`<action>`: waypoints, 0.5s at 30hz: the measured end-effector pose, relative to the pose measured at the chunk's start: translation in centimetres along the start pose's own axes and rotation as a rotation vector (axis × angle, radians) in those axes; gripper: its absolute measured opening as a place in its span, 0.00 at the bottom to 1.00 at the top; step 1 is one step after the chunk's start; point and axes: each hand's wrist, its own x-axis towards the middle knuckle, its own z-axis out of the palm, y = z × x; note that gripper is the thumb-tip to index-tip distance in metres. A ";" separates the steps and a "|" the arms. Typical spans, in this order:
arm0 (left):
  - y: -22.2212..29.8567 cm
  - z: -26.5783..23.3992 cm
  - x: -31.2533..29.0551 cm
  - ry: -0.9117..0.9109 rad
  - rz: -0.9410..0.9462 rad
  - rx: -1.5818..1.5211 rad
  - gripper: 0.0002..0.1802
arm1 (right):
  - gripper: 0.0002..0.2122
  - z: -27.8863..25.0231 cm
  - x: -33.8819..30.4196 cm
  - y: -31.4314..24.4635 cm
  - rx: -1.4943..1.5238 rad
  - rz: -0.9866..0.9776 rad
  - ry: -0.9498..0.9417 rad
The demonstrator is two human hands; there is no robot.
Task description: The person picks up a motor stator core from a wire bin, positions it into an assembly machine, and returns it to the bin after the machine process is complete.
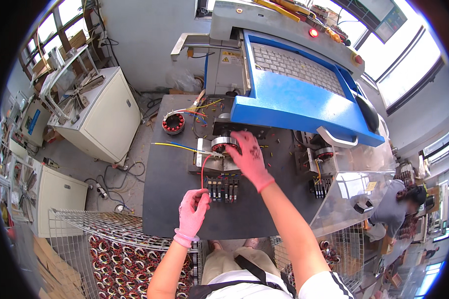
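Observation:
Both my hands wear pink gloves. My left hand (193, 212) pinches the end of a red wire (203, 174), just in front of a row of wire terminals (223, 189). That wire runs up to a motor stator (224, 144) seated on a metal fixture (197, 162). Around the right side of the stator my right hand (249, 157) curls its fingers. A yellow and a blue wire (177, 145) stretch leftward from the stator. Further back on the left stands another stator (173, 123), with its coloured wires loose.
A blue keyboard tray (304, 102) juts over the dark bench (174, 199). A second fixture with a stator (324, 153) sits right, beside a clear plastic guard (354, 194). Wire baskets (110, 219) of stators stand below left. A person (391, 209) works at far right.

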 end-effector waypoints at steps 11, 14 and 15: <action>0.4 2.2 -2.6 -0.230 0.251 0.907 0.20 | 0.11 -0.2 -3.9 -1.0 0.558 0.531 -0.550; -2.8 2.6 -2.4 -0.219 0.339 1.285 0.27 | 0.09 0.2 -4.1 -0.1 0.403 0.392 -0.512; -3.6 2.6 -2.5 -0.224 0.337 1.341 0.27 | 0.08 0.6 -4.2 0.1 0.375 0.344 -0.504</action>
